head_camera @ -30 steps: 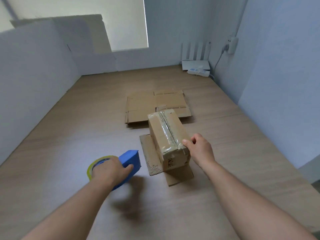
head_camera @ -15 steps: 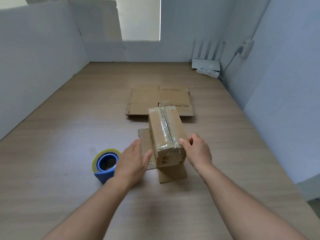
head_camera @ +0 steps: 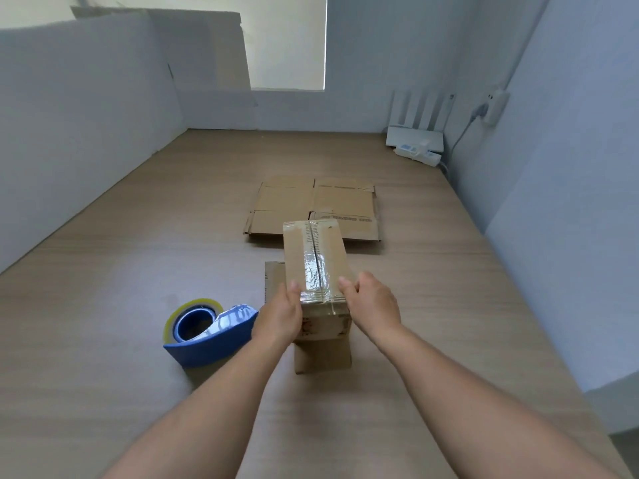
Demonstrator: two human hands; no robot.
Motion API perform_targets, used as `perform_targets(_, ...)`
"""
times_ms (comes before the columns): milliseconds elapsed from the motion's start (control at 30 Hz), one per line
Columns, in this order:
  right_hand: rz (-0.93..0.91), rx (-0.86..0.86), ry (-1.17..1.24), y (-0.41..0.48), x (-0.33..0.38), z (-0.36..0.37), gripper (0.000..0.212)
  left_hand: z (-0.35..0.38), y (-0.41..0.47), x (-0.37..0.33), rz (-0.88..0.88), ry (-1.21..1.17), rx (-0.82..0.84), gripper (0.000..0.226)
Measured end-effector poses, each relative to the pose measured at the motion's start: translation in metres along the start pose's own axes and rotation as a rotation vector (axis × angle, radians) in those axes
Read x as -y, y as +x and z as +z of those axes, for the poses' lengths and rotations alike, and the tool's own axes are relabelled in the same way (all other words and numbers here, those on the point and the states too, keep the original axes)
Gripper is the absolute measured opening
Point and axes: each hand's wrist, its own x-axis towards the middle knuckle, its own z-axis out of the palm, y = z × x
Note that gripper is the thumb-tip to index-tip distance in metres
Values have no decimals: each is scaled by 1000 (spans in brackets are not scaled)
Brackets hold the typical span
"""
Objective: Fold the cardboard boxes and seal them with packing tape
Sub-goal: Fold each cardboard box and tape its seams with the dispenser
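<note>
A small brown cardboard box (head_camera: pixel 316 261) stands in the middle of the wooden table, its top seam covered by a strip of clear tape. Loose flaps stick out at its base on the left and near side. My left hand (head_camera: pixel 280 314) grips the box's near left corner and my right hand (head_camera: pixel 371 305) grips its near right corner. A blue tape dispenser (head_camera: pixel 207 331) with a yellowish roll lies on the table just left of my left hand, held by nobody. Flat unfolded cardboard boxes (head_camera: pixel 313 207) lie behind the taped box.
White partition walls (head_camera: pixel 79 140) close in the wooden table (head_camera: pixel 121 257) on the left and back, and a grey wall stands on the right. A white router and power strip (head_camera: pixel 416 143) sit at the far right corner with a cable running up the wall.
My left hand put the tape dispenser down on the table and moved right onto the box's left corner. My right hand stayed on the box. The camera moved closer.
</note>
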Motion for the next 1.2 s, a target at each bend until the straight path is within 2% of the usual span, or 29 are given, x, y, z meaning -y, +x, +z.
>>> perform_targets(100,-118,109,28,11,-15,-21,38,-20,5,5,0,-197,66,48)
perform_targets(133,-166,155,20,12,-15,-27,40,-26,6,7,35,-175,93,51)
perform_targets(200,-274,226,-134,13,-12,-34,55,-31,5,6,144,71,165,77)
perform_targets(233,-332,232,-279,13,-9,-36,70,-31,4,4,202,236,193,86)
perform_targets(300,-432,188,-548,16,-6,-35,89,-27,4,5,280,503,204,90)
perform_targets(400,-524,146,-652,18,-11,-32,72,-23,9,9,328,702,134,83)
perform_targets(467,-573,184,-630,20,-19,-33,56,-23,11,14,335,703,132,79)
perform_targets(567,-604,296,-586,22,-27,-38,40,-32,17,18,326,609,228,77)
perform_targets(700,-597,385,-596,26,-26,-43,34,-50,23,16,379,566,365,80)
perform_targets(800,-604,378,-625,28,-20,-50,28,-58,24,11,435,714,277,80)
perform_targets(833,-613,345,-630,28,-19,-53,28,-59,23,9,463,766,231,81)
perform_targets(900,-641,283,-623,30,-19,-61,45,-62,22,8,531,837,190,82)
perform_targets(1000,-791,262,-697,32,-20,-72,75,-68,24,8,617,849,269,81)
perform_targets(1100,-966,242,-780,35,-19,-72,68,-74,32,4,646,872,322,76)
perform_targets(1200,-1005,204,-773,35,-17,-68,65,-76,40,1,655,898,306,79)
